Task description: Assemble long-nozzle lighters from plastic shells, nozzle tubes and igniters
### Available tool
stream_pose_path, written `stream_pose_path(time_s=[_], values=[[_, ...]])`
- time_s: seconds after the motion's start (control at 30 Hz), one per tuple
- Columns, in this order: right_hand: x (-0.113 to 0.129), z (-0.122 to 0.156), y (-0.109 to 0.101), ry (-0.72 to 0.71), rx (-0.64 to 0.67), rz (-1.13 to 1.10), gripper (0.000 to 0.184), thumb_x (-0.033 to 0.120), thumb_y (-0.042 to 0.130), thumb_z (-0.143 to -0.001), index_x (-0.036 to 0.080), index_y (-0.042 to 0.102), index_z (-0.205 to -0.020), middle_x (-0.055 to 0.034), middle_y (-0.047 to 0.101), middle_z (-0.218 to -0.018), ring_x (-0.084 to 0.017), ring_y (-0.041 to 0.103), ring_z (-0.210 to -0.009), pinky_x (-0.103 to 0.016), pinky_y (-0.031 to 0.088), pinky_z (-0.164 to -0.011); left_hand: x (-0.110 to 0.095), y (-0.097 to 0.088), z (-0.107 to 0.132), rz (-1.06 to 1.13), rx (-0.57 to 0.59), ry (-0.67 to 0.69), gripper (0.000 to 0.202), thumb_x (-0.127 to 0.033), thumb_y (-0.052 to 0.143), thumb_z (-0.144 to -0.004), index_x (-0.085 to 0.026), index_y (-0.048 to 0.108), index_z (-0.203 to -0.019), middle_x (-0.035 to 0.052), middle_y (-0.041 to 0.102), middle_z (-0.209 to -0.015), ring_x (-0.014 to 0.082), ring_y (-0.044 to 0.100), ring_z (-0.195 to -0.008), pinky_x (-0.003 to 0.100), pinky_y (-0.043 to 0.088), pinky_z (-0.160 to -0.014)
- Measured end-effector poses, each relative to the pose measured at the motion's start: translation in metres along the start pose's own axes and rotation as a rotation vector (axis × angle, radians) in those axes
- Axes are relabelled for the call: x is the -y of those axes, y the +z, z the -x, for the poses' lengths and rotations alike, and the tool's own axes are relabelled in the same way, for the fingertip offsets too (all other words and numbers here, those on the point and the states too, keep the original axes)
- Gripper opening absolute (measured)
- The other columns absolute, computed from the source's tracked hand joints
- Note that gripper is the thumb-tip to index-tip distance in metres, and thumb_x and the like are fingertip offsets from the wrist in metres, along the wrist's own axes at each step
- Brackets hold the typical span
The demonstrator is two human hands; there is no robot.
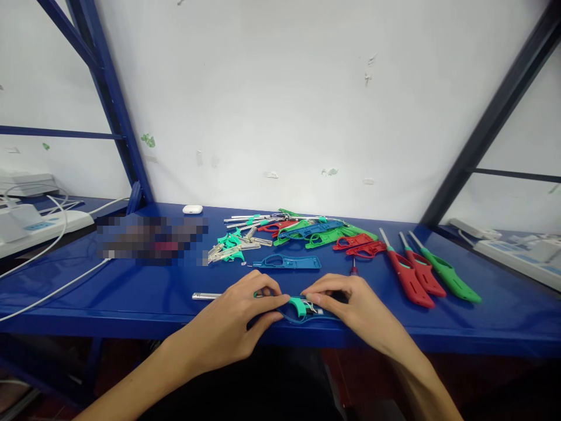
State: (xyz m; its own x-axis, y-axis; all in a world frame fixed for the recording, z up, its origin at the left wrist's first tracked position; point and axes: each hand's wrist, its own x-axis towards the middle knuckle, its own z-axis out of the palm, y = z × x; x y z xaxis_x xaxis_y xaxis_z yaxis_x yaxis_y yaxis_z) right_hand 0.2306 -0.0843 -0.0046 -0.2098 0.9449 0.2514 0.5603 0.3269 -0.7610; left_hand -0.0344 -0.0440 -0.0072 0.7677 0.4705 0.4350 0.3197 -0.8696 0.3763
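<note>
At the table's front edge lies an open blue gas lighter (293,320), its inner parts facing up. A teal trigger (298,306) sits in it, with thin white wires (310,306) to the right. Its metal tube (205,296) sticks out to the left. My left hand (245,310) is closed on the lighter beside the trigger, thumb and fingers on its sides. My right hand (346,295) pinches at the lighter's upper edge by the wires; the fingers hide what exactly lies between their tips. Just behind lies an empty blue half shell (287,262).
Teal triggers with clear tanks (232,245) lie in a heap behind my left hand. Farther back are metal tubes and coloured shells (315,231). A screwdriver (354,268) and three assembled lighters (421,275) lie right. A white case (193,209) and cable (56,296) are left.
</note>
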Motion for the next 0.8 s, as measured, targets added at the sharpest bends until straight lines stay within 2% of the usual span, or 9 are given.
stream_pose_path(time_s=[0.17,0.27,0.37,0.47,0.57,0.7,0.8], values=[[-0.001,0.001,-0.001,-0.010,0.017,0.000,0.016,0.036,0.070,-0.097,0.031,0.084,-0.101,-0.0022,0.080,-0.104,-0.023,0.073,-0.097,-0.034,0.053,-0.087,-0.001,0.000,0.000,-0.009,0.027,-0.003,0.032,-0.019,0.053,-0.106,-0.027,0.066,-0.134,0.0077,0.063,-0.122,0.0226,0.060,-0.112,0.037,0.053,-0.098],[0.000,0.001,0.000,-0.020,0.010,0.005,0.016,0.035,0.069,-0.098,0.030,0.084,-0.101,-0.0025,0.080,-0.104,-0.023,0.072,-0.097,-0.034,0.053,-0.087,-0.002,-0.001,0.000,-0.049,0.072,0.011,0.038,-0.016,0.050,-0.107,-0.026,0.059,-0.142,0.0085,0.061,-0.124,0.0237,0.058,-0.114,0.039,0.051,-0.099],[0.002,0.002,-0.002,-0.029,0.005,0.013,0.017,0.034,0.067,-0.099,0.028,0.083,-0.099,-0.0025,0.079,-0.102,-0.022,0.072,-0.095,-0.034,0.053,-0.086,-0.004,-0.004,-0.002,-0.111,0.136,0.034,0.045,-0.012,0.042,-0.107,-0.030,0.054,-0.147,0.0087,0.058,-0.124,0.0239,0.057,-0.108,0.040,0.051,-0.093],[0.002,0.004,-0.010,-0.015,0.090,-0.042,0.017,0.036,0.068,-0.098,0.028,0.082,-0.104,-0.0030,0.079,-0.108,-0.022,0.072,-0.100,-0.033,0.053,-0.088,-0.006,-0.006,-0.003,-0.132,0.172,0.035,0.047,-0.011,0.039,-0.108,-0.032,0.053,-0.148,0.0091,0.056,-0.125,0.0236,0.056,-0.105,0.039,0.051,-0.089],[-0.002,0.007,-0.018,0.000,0.147,-0.103,0.020,0.036,0.070,-0.097,0.028,0.081,-0.112,-0.0041,0.077,-0.118,-0.024,0.071,-0.110,-0.035,0.053,-0.095,-0.006,-0.007,-0.004,-0.130,0.180,0.037,0.045,-0.013,0.039,-0.108,-0.031,0.052,-0.148,0.0094,0.055,-0.125,0.0243,0.055,-0.107,0.041,0.050,-0.094],[-0.005,0.008,-0.017,-0.022,0.126,-0.060,0.019,0.031,0.070,-0.096,0.030,0.082,-0.111,-0.0032,0.078,-0.117,-0.023,0.072,-0.109,-0.035,0.053,-0.096,-0.005,-0.006,-0.003,-0.124,0.170,0.044,0.047,-0.014,0.040,-0.109,-0.033,0.051,-0.150,0.0086,0.055,-0.125,0.0240,0.055,-0.108,0.045,0.048,-0.101],[-0.004,0.008,-0.011,-0.014,0.074,-0.029,0.015,0.030,0.072,-0.095,0.029,0.083,-0.104,-0.0037,0.079,-0.110,-0.023,0.073,-0.102,-0.034,0.055,-0.091,-0.004,-0.005,-0.002,-0.112,0.155,0.047,0.050,-0.014,0.042,-0.108,-0.036,0.050,-0.152,0.0085,0.055,-0.125,0.0236,0.056,-0.108,0.041,0.049,-0.098]])
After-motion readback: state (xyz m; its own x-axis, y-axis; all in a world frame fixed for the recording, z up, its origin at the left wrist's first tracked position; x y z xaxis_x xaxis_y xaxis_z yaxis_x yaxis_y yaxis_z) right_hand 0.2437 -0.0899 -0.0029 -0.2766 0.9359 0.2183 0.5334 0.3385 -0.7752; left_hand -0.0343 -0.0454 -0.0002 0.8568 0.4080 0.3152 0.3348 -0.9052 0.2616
